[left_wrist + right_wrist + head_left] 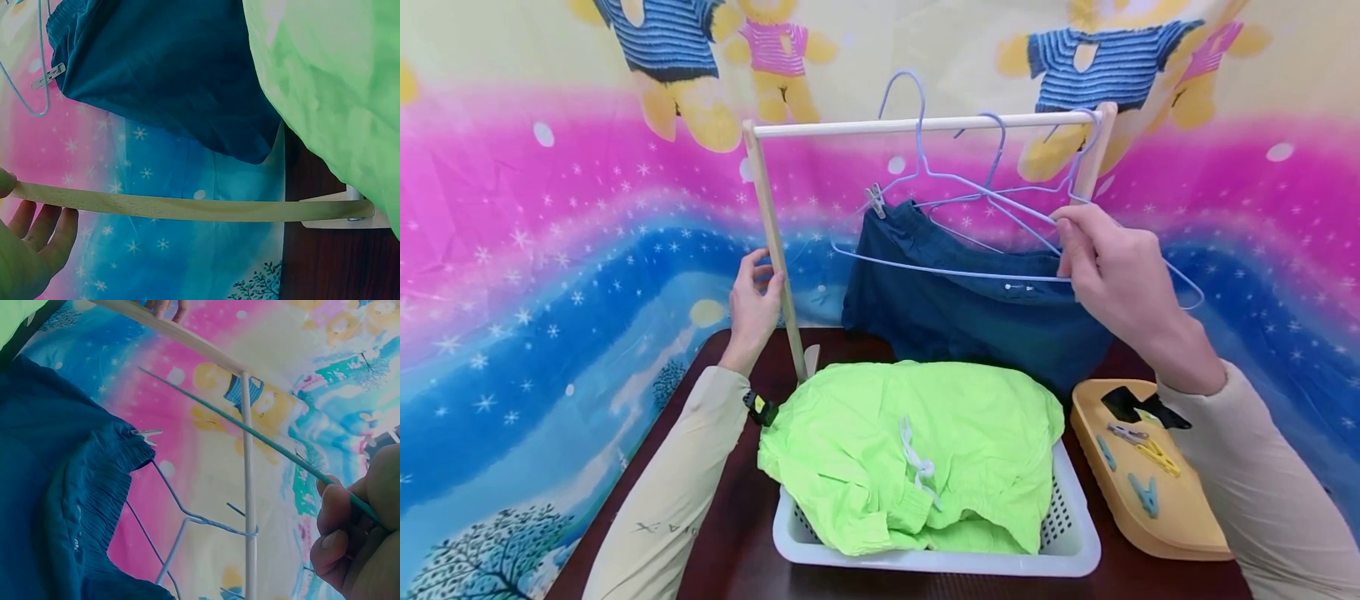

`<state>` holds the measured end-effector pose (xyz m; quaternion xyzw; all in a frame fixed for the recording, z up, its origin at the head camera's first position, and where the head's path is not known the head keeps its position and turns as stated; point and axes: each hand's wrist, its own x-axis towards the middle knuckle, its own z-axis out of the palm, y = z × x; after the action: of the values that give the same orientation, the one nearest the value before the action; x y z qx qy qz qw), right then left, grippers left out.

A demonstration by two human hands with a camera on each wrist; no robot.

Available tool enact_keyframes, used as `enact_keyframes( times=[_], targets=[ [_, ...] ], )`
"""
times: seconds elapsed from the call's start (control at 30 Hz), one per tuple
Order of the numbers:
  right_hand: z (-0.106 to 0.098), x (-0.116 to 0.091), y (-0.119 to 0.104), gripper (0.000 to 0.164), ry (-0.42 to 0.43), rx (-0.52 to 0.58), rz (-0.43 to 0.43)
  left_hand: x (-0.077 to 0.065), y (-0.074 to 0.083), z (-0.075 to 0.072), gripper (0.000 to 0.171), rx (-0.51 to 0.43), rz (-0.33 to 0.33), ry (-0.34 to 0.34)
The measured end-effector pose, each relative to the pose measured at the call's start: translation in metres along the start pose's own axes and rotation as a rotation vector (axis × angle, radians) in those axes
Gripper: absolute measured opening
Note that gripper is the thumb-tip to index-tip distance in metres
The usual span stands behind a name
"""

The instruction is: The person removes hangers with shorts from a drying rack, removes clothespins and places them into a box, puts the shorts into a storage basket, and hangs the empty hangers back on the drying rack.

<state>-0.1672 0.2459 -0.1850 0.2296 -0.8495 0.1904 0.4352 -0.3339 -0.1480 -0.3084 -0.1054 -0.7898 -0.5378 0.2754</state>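
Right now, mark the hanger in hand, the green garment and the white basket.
Hanger [955, 272]: head view, lower bar.
Green garment [970, 446]: head view, middle fabric.
White basket [936, 563]: head view, front rim.

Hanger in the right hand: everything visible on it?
The hanger is thin, pale blue wire, possibly plastic-coated, with a hook, sloping shoulders and a straight bottom bar. It carries nothing and tilts down toward the right. The right hand grips its right shoulder. It is in front of the blue shorts, hook rising above the rod; whether it touches the rod is unclear.
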Motion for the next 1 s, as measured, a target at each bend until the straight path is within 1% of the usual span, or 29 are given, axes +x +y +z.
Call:
enact_keyframes(
  times=[0.17, 0.4, 0.63, 0.73, 0.87, 1.0],
  targets=[
    [0.011, 0.005, 0.001, 0.021, -0.033, 0.022, 0.015, 0.0, -0.001, -0.001, 0.041, -0.01, 0.011, -0.004],
    [0.023, 0.009, -0.001, 0.02, -0.045, 0.052, 0.03, 0.001, 0.0, -0.001, 0.041, -0.014, 0.004, -0.015],
    [0.033, 0.015, -0.004, 0.024, -0.056, 0.082, 0.058, 0.003, 0.001, -0.001, 0.041, 0.008, -0.009, -0.004],
    [0.038, 0.018, -0.005, 0.025, -0.074, 0.088, 0.075, 0.003, 0.0, -0.001, 0.042, 0.015, -0.008, -0.007],
    [0.044, 0.018, -0.007, 0.024, -0.111, 0.098, 0.089, 0.003, 0.0, 0.0, 0.043, 0.025, -0.015, -0.017],
    [0.048, 0.016, -0.01, 0.024, -0.124, 0.095, 0.076, 0.004, 0.0, -0.001, 0.043, 0.029, -0.019, -0.025]
  ],
)
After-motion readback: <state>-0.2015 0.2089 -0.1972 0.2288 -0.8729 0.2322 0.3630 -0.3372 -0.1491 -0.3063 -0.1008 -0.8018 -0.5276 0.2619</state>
